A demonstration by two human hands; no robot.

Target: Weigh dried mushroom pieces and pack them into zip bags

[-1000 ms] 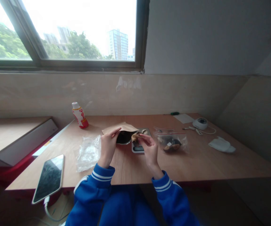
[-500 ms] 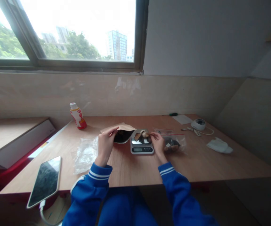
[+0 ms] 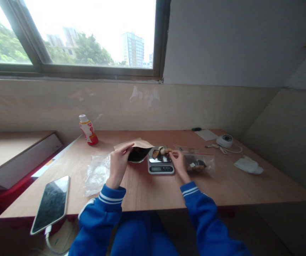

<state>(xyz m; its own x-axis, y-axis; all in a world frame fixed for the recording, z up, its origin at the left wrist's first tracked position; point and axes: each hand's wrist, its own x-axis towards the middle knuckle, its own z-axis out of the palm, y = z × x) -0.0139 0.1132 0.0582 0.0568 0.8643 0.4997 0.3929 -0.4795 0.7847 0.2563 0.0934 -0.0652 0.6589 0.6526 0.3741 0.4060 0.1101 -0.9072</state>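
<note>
Left hand (image 3: 119, 163): fingers clamped on the upper edge of the brown paper pouch.
Paper pouch (image 3: 141, 143): above the desk (image 3: 142, 195), just left of the scale; tilted, mouth gaping toward the person, with a corner reaching right to the scale's edge; interior dark, contents too dim to tell.
Right hand (image 3: 179, 164): fingertips close together at the plate's right edge, by the brown pieces; cannot tell whether they pinch one.
Scale (image 3: 160, 170): metal plate bearing brown pieces (image 3: 156, 153) and a paler one; display and buttons face the person, display's long axis left to right, reading illegible.
Zip bag (image 3: 201, 164): right of the right hand; clear, red strip along its top, dark and brown contents, small white label too small to read.
Clear bag (image 3: 97, 176): crumpled, near the left hand.
Bottle (image 3: 88, 131): upright, red-and-white, print unreadable.
</note>
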